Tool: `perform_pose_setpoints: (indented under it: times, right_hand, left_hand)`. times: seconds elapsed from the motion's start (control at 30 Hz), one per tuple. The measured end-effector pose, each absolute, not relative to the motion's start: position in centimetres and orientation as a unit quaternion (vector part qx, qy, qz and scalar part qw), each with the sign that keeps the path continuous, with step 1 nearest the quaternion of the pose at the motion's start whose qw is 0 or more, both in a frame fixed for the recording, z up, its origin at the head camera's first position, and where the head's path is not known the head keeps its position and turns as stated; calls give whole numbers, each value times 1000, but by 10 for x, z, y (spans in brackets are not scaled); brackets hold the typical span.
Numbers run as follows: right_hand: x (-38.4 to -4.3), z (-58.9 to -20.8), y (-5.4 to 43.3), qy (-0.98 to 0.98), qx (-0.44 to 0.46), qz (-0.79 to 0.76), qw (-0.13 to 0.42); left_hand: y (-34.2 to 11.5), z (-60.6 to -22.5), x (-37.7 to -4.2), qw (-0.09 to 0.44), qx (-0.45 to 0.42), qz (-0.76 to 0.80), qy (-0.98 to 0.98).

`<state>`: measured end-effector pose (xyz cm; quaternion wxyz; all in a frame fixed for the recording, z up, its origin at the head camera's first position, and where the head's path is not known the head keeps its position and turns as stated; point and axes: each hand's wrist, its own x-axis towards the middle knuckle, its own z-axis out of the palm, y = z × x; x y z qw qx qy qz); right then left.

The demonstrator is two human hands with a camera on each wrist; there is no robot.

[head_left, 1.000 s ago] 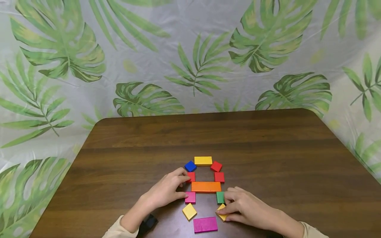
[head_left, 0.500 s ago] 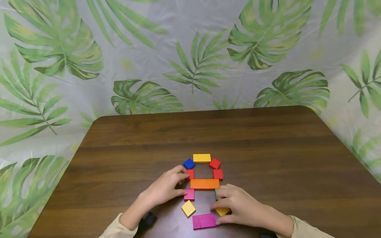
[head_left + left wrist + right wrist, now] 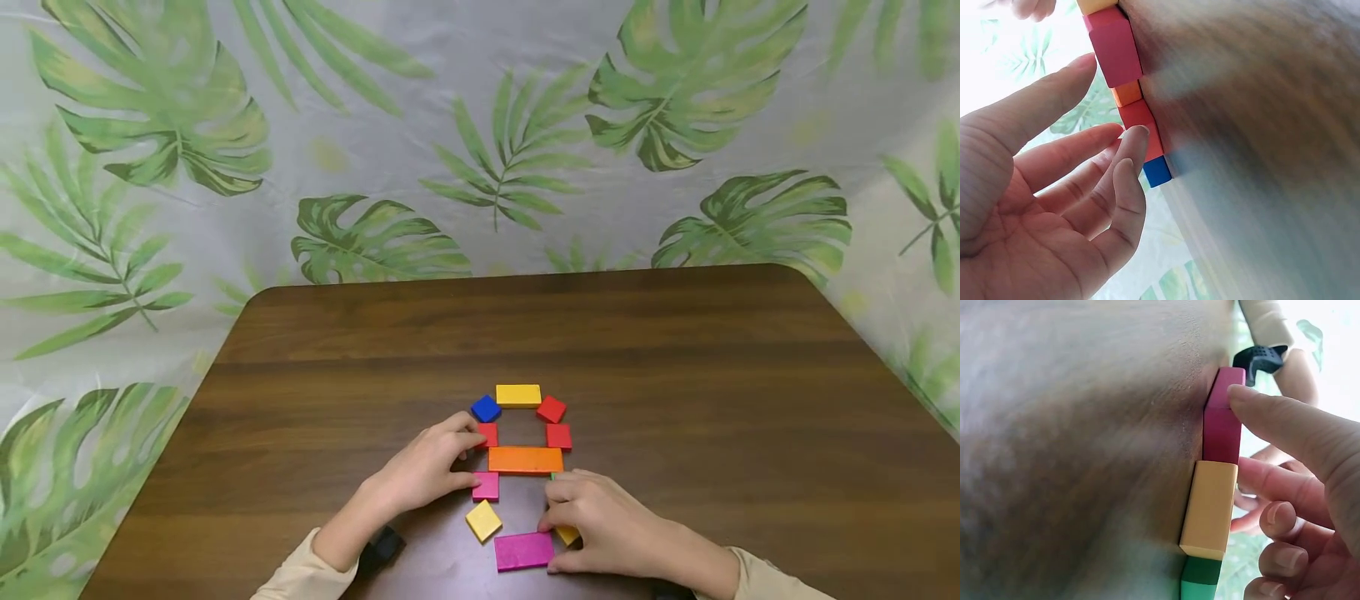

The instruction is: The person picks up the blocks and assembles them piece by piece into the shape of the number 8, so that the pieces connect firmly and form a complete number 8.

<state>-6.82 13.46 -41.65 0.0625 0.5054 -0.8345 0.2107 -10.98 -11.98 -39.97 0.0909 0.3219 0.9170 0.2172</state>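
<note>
Several coloured blocks form an outline on the brown table. My right hand (image 3: 607, 525) has its thumb and index finger about the right end of the magenta block (image 3: 521, 553), pinching it; the thumb tip lies on this block (image 3: 1225, 425) in the right wrist view. That hand partly hides a yellow block (image 3: 1210, 506) and a green block (image 3: 1200, 578). My left hand (image 3: 423, 471) rests beside the left column, its thumb at the pink block (image 3: 486, 487) and its fingertips at a red block (image 3: 489, 434). The left fingers are relaxed.
An orange block (image 3: 525, 460) bridges the columns. Beyond it are a second red block (image 3: 558, 436), a tilted red block (image 3: 551, 409), a blue block (image 3: 486, 408) and a long yellow block (image 3: 518, 396). A tilted yellow block (image 3: 483, 522) lies at near left. A leaf-print cloth (image 3: 525, 125) hangs behind.
My right hand has shifted from the right-hand yellow block to the end of the magenta block. The left hand stays by the pink and red blocks. The whole head view has shifted slightly.
</note>
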Motion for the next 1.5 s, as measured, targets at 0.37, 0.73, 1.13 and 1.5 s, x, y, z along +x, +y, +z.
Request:
perform_pose_setpoints:
  times: [0.37,0.73,1.13,1.5]
  right_hand:
    - [-66,-415,132,-844,495,194,76]
    - [-66,-418,127,-849,487,178,103]
    - [-64,-416,128,-860,470,187,65]
    - [-64,-416,129,-862,465,192,60]
  left_hand:
    - [-118,-399,-110,93,322,219,916]
    - [-118,-398,-110,86,321,221,917]
    - [-118,-400,-109,95,316,232,915]
    - [-118,-400,-109,92,316,229,916]
